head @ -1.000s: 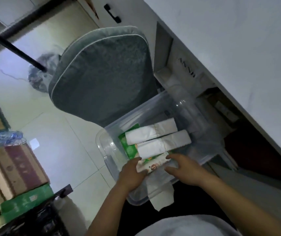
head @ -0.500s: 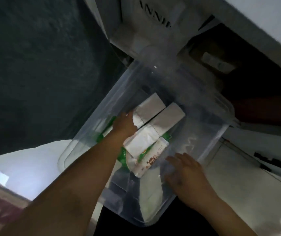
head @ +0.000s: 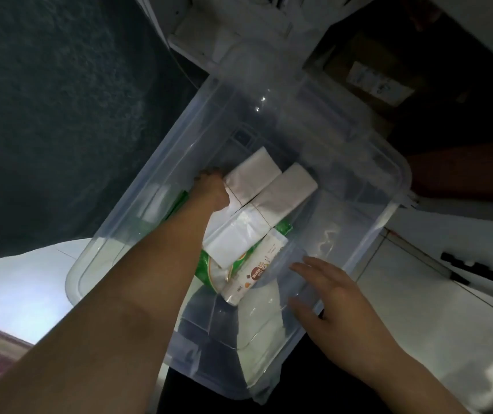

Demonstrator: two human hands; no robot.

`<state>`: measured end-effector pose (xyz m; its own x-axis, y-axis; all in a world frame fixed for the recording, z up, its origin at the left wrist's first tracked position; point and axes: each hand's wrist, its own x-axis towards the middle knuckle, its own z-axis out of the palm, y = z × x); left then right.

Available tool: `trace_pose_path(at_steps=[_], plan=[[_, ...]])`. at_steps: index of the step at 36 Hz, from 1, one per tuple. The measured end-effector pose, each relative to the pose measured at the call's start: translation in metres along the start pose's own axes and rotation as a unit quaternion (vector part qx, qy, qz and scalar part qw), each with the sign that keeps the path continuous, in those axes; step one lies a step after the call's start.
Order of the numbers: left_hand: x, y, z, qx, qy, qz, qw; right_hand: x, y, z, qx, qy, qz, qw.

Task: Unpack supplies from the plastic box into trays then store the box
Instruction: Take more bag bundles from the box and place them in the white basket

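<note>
A clear plastic box (head: 400,174) fills the middle of the head view, tilted toward me. Inside lie two long white tissue packs side by side, one to the left (head: 251,171) and one to the right (head: 287,189), over a green package (head: 239,265). A slim white printed packet (head: 257,267) leans beside them. My left hand (head: 211,188) reaches deep into the box, its fingers curled on the left pack's edge. My right hand (head: 337,297) lies flat with spread fingers against the box's near right wall, holding nothing.
A grey chair cushion (head: 60,115) rises on the left, close to the box. A dark shelf opening with a labelled cardboard box (head: 370,73) sits at the upper right. White cabinet doors with a black handle (head: 469,267) are on the right. Pale floor tile (head: 15,279) shows at lower left.
My view has dropped close over the box. My left hand left the slim packet and went deeper, onto the left white pack. My right hand slid off to the box's right wall.
</note>
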<state>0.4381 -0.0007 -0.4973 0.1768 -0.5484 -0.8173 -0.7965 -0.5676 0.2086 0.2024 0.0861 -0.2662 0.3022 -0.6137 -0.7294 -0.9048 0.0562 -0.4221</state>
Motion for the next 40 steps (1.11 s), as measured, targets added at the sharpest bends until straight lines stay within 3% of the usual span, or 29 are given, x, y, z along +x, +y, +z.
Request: trace_pose_path(at_steps=[4, 12, 18, 21, 26, 30, 37, 40], plan=[[-0.004, -0.003, -0.002, -0.071, 0.017, 0.032, 0.997, -0.002, 0.003, -0.005, 0.0, -0.004, -0.007, 1.0], [-0.041, -0.005, -0.021, -0.058, 0.012, 0.102, 0.993, -0.006, 0.0, -0.019, -0.009, -0.008, -0.029, 1.0], [-0.088, -0.004, -0.024, -0.087, 0.102, 0.101, 0.986, -0.002, 0.0, -0.033, -0.013, 0.004, -0.062, 0.998], [-0.124, -0.008, -0.023, -0.172, 0.181, 0.087, 0.964, 0.01, -0.001, -0.04, -0.034, 0.002, -0.077, 0.996], [-0.18, -0.016, -0.008, -0.312, 0.299, 0.058, 0.9, 0.063, -0.008, -0.046, -0.11, -0.043, -0.081, 0.99], [-0.203, -0.017, 0.008, -0.39, 0.325, -0.029, 0.861, 0.127, -0.02, -0.038, -0.216, -0.09, -0.083, 0.969], [-0.223, -0.013, 0.015, -0.447, 0.375, -0.055, 0.81, 0.213, -0.021, -0.001, -0.352, -0.189, -0.124, 0.908], [-0.227, -0.01, 0.019, -0.457, 0.374, -0.084, 0.803, 0.235, -0.016, 0.015, -0.4, -0.193, -0.131, 0.887]])
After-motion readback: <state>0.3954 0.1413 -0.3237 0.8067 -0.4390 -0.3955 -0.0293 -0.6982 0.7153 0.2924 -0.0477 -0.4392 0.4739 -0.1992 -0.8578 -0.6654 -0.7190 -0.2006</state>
